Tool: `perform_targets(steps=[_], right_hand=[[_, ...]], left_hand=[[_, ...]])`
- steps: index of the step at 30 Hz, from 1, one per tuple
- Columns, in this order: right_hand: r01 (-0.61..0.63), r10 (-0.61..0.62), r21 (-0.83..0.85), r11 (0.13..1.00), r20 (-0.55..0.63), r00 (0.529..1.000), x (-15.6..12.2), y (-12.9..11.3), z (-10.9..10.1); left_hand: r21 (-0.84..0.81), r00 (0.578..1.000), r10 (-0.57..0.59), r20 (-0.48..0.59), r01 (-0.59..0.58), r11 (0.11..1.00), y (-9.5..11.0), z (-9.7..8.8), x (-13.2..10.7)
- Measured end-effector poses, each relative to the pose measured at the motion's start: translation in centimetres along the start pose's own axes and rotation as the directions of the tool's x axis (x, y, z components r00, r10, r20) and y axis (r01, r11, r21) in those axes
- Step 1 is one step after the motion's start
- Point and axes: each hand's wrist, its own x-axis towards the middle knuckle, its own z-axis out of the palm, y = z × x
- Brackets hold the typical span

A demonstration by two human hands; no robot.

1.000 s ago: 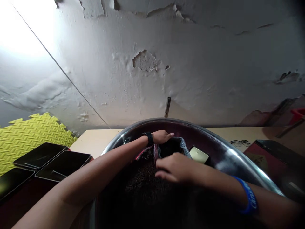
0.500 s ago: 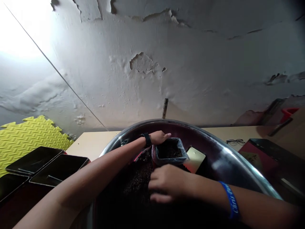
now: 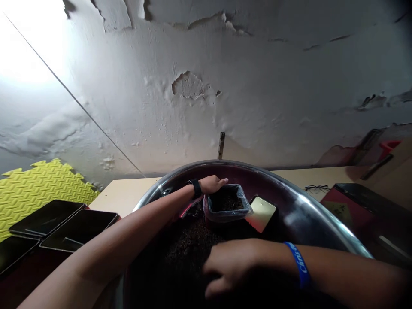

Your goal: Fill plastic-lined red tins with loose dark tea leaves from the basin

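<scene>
A square container (image 3: 229,217) lined with clear plastic stands in a large metal basin (image 3: 307,205), with dark soil (image 3: 228,201) inside it. My left hand (image 3: 213,184), with a black watch at the wrist, grips the container's far left rim. Loose dark soil (image 3: 186,244) lies in the basin to the left and in front of the container. Over this soil, nearer to me, is my right hand (image 3: 230,262), a blue wristband behind it. Its thumb stands apart from its fingers, palm down; the fingertips fade into shadow.
A pale rectangular object (image 3: 262,212) lies in the basin right of the container. Dark flat trays (image 3: 79,227) and a yellow foam mat (image 3: 45,186) are at the left. A peeling wall (image 3: 144,94) rises behind the table (image 3: 124,193). At the right lies a thin dark wire (image 3: 317,188).
My right hand has moved away from the container, toward me and down over the loose soil. My left hand stays on the container's rim. The view has shifted slightly.
</scene>
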Motion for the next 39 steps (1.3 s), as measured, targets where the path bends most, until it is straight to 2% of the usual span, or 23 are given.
perform_targets(steps=[1, 3, 5, 8, 10, 12, 15, 16, 19, 20, 21, 24, 28, 31, 33, 34, 36, 38, 39], right_hand=[[0.024, -0.024, 0.032, 0.999, -0.013, 1.0, -0.4, 0.0, -1.6], [-0.008, 0.023, 0.102, 0.995, -0.143, 0.989, -1.0, 0.6, -4.4], [-0.093, 0.126, 0.115, 0.989, -0.332, 0.935, -1.4, 1.9, -6.3], [-0.296, 0.25, -0.005, 0.955, -0.522, 0.815, -1.7, 4.5, -6.9], [-0.357, 0.242, -0.115, 0.927, -0.545, 0.803, -1.9, 5.9, -6.7], [-0.333, 0.183, -0.177, 0.926, -0.562, 0.806, -2.2, 6.6, -6.7], [-0.332, 0.178, -0.131, 0.934, -0.635, 0.751, -3.0, 6.5, -7.4], [-0.332, 0.205, -0.098, 0.938, -0.615, 0.762, -3.2, 6.4, -7.6], [-0.297, 0.244, -0.051, 0.953, -0.445, 0.861, -3.5, 6.3, -7.6], [-0.285, 0.238, -0.057, 0.957, -0.408, 0.882, -3.5, 6.4, -7.5], [-0.281, 0.23, -0.071, 0.957, -0.405, 0.885, -3.4, 6.5, -7.3], [-0.297, 0.203, -0.118, 0.947, -0.495, 0.845, -3.3, 7.1, -6.8], [-0.33, 0.238, -0.148, 0.932, -0.436, 0.868, -3.6, 7.6, -7.1], [-0.352, 0.232, -0.169, 0.921, -0.488, 0.841, -3.8, 6.6, -7.5], [-0.273, 0.149, -0.152, 0.95, -0.546, 0.825, -3.5, 5.1, -7.3], [-0.203, 0.095, -0.144, 0.968, -0.541, 0.835, -3.3, 4.2, -7.0], [-0.036, -0.025, -0.132, 0.991, -0.432, 0.902, -2.6, 2.4, -5.9], [0.091, -0.11, -0.102, 0.991, -0.201, 0.973, -2.0, 1.3, -4.3], [0.09, -0.095, -0.074, 0.993, -0.068, 0.993, -1.8, 1.2, -3.5]], left_hand=[[-0.001, 1.0, 0.006, 0.001, -0.006, 1.0, 0.0, 0.0, 0.0], [0.009, 0.999, 0.032, 0.007, -0.032, 0.999, -0.2, 0.0, 0.1], [0.005, 0.998, 0.063, 0.022, -0.063, 0.998, -0.3, 0.1, 0.3], [-0.025, 0.995, 0.072, 0.062, -0.071, 0.997, -0.5, 0.0, 0.6], [-0.019, 0.998, 0.036, 0.055, -0.035, 0.999, -0.7, 0.0, 0.8], [0.004, 0.999, 0.021, 0.039, -0.021, 1.0, -0.7, -0.1, 0.8], [0.038, 0.998, 0.038, 0.05, -0.04, 0.998, -0.7, -0.2, 0.6], [0.047, 0.998, 0.037, 0.051, -0.039, 0.998, -0.6, -0.2, 0.6], [0.059, 1.0, 0.0, 0.031, -0.002, 0.998, -0.5, -0.1, 0.4], [0.061, 1.0, -0.008, 0.027, 0.006, 0.998, -0.5, -0.1, 0.4], [0.062, 1.0, -0.014, 0.023, 0.013, 0.998, -0.5, -0.1, 0.5], [0.067, 1.0, -0.009, 0.028, 0.007, 0.998, -0.6, -0.1, 0.6], [0.084, 1.0, -0.002, 0.029, 0.0, 0.996, -0.7, -0.1, 0.6], [0.076, 1.0, 0.002, 0.02, -0.003, 0.997, -0.7, -0.1, 0.6], [0.066, 1.0, 0.013, 0.019, -0.014, 0.998, -0.7, 0.0, 0.6], [0.064, 1.0, 0.018, 0.016, -0.019, 0.998, -0.8, 0.0, 0.6], [0.066, 1.0, 0.019, 0.006, -0.019, 0.998, -0.8, 0.0, 0.6], [0.066, 1.0, 0.005, -0.007, -0.004, 0.998, -0.9, 0.1, 0.6], [0.064, 1.0, -0.003, -0.01, 0.004, 0.998, -1.0, 0.1, 0.6]])
